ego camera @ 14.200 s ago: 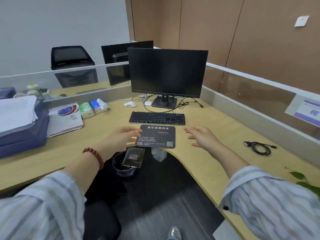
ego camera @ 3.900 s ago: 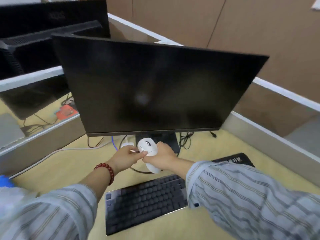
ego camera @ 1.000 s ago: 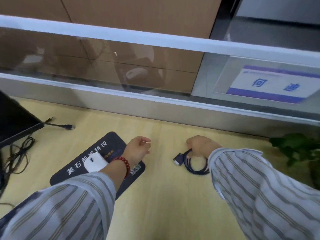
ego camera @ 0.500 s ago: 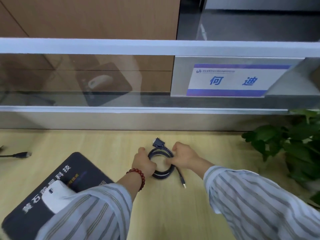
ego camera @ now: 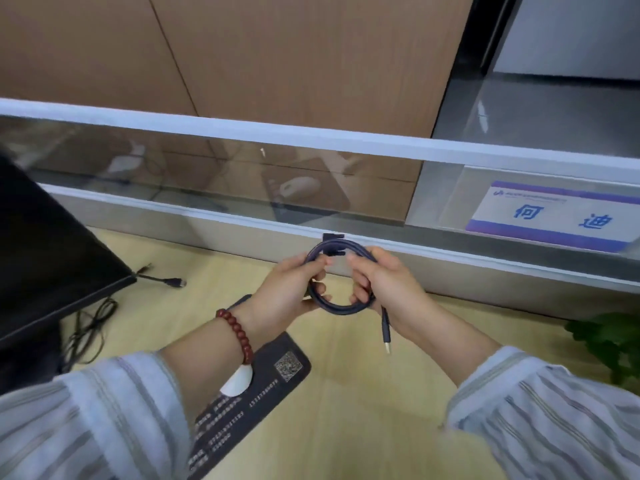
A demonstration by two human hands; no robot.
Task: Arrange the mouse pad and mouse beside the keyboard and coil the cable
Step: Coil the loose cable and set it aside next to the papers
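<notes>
A dark blue cable (ego camera: 341,308) wound into a round coil hangs in the air above the desk. My left hand (ego camera: 289,289) grips its left side and my right hand (ego camera: 384,284) grips its right side. One plug end (ego camera: 386,336) dangles below my right hand. Under my left forearm lies the black mouse pad (ego camera: 277,379) with white print and a QR code. The white mouse (ego camera: 237,381) rests on the pad, mostly hidden by my wrist. The keyboard is out of view.
The dark monitor (ego camera: 45,258) fills the left side, with loose black wires (ego camera: 90,327) and a stray plug (ego camera: 173,281) beside it. A glass partition (ego camera: 311,181) with a name card (ego camera: 554,216) bounds the desk behind. A green plant (ego camera: 613,341) stands at the right.
Both hands have lifted the coiled cable off the desk and hold it upright. The camera has swung left, so the monitor edge is back in view.
</notes>
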